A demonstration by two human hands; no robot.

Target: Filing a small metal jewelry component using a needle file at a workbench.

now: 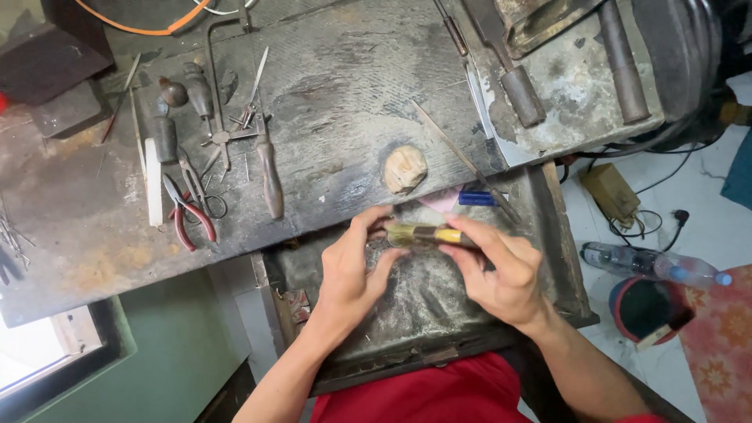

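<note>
Yellow-banded tool point(427, 235) spans both hands' grip.
</note>
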